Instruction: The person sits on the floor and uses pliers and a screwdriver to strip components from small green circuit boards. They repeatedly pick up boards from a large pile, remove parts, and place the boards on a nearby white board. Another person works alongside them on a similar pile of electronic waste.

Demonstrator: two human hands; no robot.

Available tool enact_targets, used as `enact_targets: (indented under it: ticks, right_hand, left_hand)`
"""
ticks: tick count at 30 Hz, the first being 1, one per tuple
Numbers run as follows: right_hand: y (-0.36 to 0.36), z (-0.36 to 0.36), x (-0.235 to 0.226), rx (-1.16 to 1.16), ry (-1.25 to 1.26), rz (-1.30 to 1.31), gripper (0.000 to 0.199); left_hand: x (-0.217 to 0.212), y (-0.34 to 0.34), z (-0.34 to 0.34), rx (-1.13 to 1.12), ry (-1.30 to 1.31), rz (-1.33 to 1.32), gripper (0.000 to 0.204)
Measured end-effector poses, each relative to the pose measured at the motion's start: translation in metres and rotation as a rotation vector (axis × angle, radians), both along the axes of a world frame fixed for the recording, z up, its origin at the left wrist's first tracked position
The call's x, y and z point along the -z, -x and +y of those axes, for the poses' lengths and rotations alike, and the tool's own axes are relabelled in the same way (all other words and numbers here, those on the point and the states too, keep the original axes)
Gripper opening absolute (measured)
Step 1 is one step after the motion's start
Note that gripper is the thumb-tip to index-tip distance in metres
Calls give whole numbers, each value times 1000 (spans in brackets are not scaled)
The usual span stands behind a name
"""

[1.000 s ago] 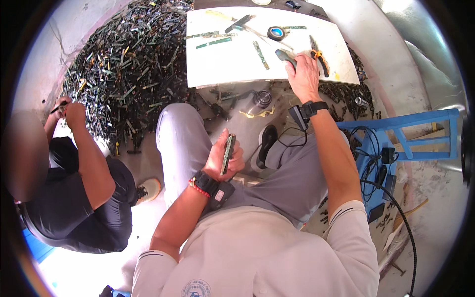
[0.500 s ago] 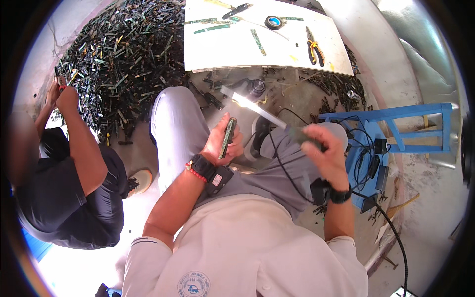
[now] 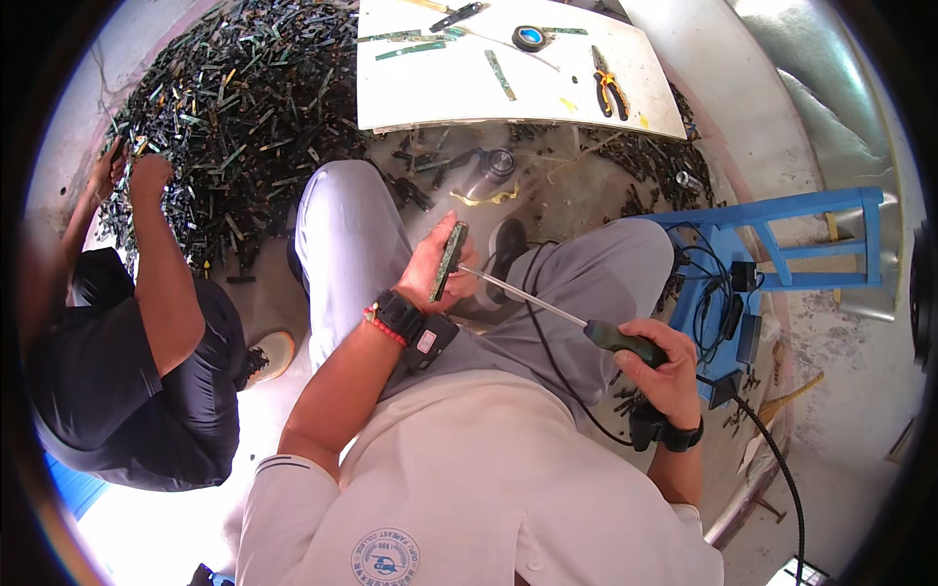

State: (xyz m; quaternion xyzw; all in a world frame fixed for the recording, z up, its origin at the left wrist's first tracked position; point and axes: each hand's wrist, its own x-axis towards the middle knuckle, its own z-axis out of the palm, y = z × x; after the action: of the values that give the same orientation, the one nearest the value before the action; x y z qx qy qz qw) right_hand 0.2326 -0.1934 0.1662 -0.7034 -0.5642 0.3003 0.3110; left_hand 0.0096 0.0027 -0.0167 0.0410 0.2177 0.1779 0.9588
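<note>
Above my left thigh, my left hand (image 3: pixel 426 266) is closed around a narrow green circuit board strip (image 3: pixel 448 260), which stands tilted between thumb and fingers. My right hand (image 3: pixel 668 369) grips a screwdriver by its dark green handle (image 3: pixel 616 339), over my right knee. The long metal shaft (image 3: pixel 537 303) runs leftward and up to the strip's right side. Whether its tip touches the strip or sits just behind it, I cannot tell, since the fingers partly hide that spot.
A white board (image 3: pixel 430 93) ahead holds pliers (image 3: pixel 608 88), a tape roll (image 3: pixel 530 39) and several strips. A large heap of strips (image 3: pixel 254 117) lies far left, beside a co-worker's arm (image 3: pixel 166 293). A blue stool (image 3: pixel 718 303) with cables (image 3: pixel 718 278) stands right; a black cable hangs between my legs.
The screwdriver has come down from a fast, blurred raised position, and its tip end is now at the strip. My right hand is lower. My left hand keeps hold of the strip.
</note>
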Motion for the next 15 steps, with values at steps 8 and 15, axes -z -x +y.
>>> enact_targets:
  ticks: [8, 15]
  right_hand:
    - [4, 3, 8, -48, 21, -54, 32]
    - [1, 0, 14, -16, -34, -2, 30]
  left_hand:
    - [5, 1, 0, 44, 30, -43, 50]
    - [-4, -2, -1, 64, 31, 60, 63]
